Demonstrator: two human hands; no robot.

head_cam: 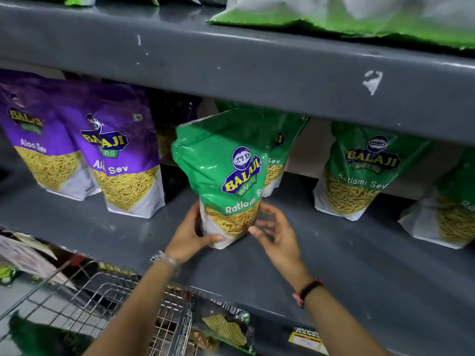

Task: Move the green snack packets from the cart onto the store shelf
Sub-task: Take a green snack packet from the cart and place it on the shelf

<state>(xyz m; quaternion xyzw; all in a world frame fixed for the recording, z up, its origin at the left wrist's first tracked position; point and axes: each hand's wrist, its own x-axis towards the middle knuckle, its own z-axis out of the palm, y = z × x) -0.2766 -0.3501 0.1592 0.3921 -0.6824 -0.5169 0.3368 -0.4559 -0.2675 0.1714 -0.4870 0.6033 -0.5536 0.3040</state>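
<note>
Gripping the packet [226, 173] low at its base: left hand [190, 235] closed on it, right hand [275, 227] loose, fingers half open beside it.
It stands on the shelf [334, 265], just set down; next I should release and reach to the cart [108, 299].

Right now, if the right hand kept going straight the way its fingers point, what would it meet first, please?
The right hand points up and left at the base of the green packet that the left hand holds on the shelf. It would meet that packet first; its fingertips look nearly touching already, though depth is unclear.
</note>
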